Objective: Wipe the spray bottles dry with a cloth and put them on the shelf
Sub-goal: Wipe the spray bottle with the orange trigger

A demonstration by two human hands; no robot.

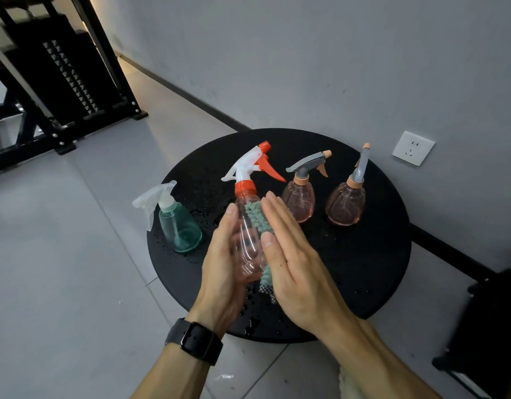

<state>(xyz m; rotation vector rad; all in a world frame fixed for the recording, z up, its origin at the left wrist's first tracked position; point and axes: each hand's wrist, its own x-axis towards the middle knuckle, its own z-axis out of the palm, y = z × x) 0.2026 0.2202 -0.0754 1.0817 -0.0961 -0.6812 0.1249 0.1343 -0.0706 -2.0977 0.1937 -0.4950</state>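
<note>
Nearest the lens: two forearms, a black watch [197, 342] strapped on the left wrist. Beyond and beneath both hands, a round black desk [372, 272], beaded with water drops. Left hand [224, 263] curled round the near side of a clear pink-tinted bottle with an orange collar and white-and-orange trigger [248, 226], gripping it tilted above the desk, nozzle pointing away. Right hand [291, 263] flat, fingers [273, 210] straight and together, pressing a teal cloth [255, 218] against the bottle's right side; cloth sandwiched between palm and plastic, its lower end hanging out below the hand.

Just left of the left hand, a teal bottle with a clear trigger [178, 226], standing on the desk edge. Beyond the right hand's fingertips, two squat pink bottles with grey triggers, one close [300, 201], one further right [346, 205], both upright.

Judged as the wiping step, first bottle in hand, three more waiting undried. Next move likely calls for turning the bottle inside the left grip so the cloth reaches the far side and the trigger head, then carrying it to the shelf. No certain shelf in view; dark racking [64, 67] far off to the left, possibly it.
</note>
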